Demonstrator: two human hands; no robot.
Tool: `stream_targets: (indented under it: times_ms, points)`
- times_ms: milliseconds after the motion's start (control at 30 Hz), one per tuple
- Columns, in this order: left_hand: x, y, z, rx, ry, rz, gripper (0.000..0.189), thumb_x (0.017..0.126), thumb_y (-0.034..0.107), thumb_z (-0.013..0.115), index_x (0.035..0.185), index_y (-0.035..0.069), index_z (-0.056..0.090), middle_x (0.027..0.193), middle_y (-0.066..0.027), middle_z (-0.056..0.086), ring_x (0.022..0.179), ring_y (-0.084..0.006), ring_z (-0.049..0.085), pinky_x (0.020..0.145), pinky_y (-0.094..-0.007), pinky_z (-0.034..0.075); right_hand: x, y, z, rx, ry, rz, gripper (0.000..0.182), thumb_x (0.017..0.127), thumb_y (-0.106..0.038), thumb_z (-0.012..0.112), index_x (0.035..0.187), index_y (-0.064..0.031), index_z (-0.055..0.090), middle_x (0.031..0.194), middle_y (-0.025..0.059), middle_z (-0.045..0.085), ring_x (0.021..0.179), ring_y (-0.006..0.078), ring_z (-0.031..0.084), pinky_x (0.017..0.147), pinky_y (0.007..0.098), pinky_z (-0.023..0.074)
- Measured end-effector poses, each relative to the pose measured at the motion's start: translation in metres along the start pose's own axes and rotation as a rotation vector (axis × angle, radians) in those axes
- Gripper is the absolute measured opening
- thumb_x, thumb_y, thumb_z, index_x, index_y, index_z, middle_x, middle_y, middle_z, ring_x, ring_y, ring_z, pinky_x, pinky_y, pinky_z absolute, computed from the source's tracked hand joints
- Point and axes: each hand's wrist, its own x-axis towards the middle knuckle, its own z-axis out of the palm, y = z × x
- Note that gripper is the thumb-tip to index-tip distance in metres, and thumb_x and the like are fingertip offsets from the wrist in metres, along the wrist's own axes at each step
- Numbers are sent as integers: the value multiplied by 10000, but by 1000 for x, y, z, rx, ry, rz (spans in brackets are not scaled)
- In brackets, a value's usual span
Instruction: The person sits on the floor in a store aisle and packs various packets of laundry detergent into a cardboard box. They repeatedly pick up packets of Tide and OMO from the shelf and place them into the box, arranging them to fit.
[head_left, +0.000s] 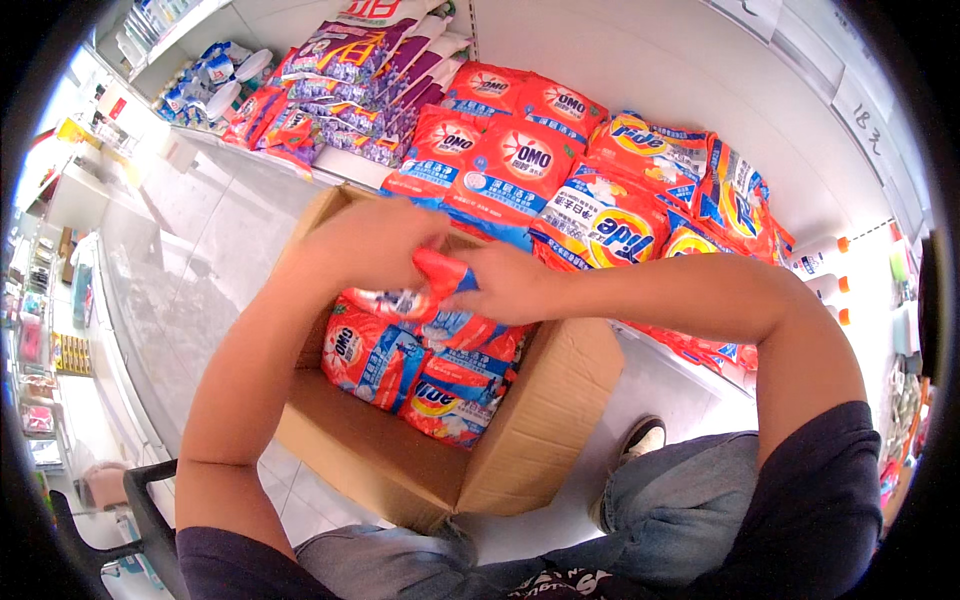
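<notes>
My right hand (510, 285) grips the red and blue corner of an OMO laundry detergent bag (444, 271) above an open cardboard box (555, 405). My left hand (386, 240), blurred, closes on the same bag from the other side; its fingertips are partly hidden. Below the hands, inside the box, lie another OMO bag (356, 349) and a Tide detergent bag (454, 401). My forearms and hands cover the far part of the box.
Beyond the box, a white shelf (349, 166) holds stacked OMO bags (517, 161), Tide bags (607, 217) and purple detergent bags (352, 67). White bottles with orange caps (821, 259) stand at right. A black chair armrest (146, 480) is at lower left.
</notes>
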Motion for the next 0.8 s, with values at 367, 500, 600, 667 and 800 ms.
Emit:
stream_targets:
  times_ms: [367,500,600,667,800]
  points:
    - [39,-89,44,-1131,852,-405,861,888,401,791,1457,-78,357,1384,-168,522,1214,-244,550,994,-372,473,12,23,-38,890,327,300,443,963,-260,713,1295,-16,551,1201,78,687,1073,168,660,931,358,540]
    - [35,-84,50,-1686,591,-319,647,945,443,704,1355,-20,513,1249,-97,627,1130,-195,582,968,-350,477,14,28,-40,917,293,370,462,968,-277,710,1310,-15,541,1234,76,673,1104,170,648,952,363,531]
    - [27,-82,45,-1911,431,-232,515,1014,320,618,1409,32,458,1324,-92,612,1222,-223,587,1081,-424,439,10,37,-44,926,176,321,480,968,-285,710,1332,-24,538,1252,82,664,1134,173,635,979,366,520]
    - [18,-69,51,-1997,406,-119,490,1003,309,632,1390,55,472,1335,-99,607,1262,-233,576,1109,-446,424,7,42,-38,800,166,264,563,946,-376,725,1346,-35,523,1249,91,665,1105,171,660,959,355,555]
    - [27,-53,59,-1907,551,-190,430,991,136,650,1378,82,472,1352,-114,601,1203,-221,627,996,-401,547,9,36,-42,949,140,344,522,977,-358,684,1348,-23,532,1255,91,661,1127,169,647,977,357,538]
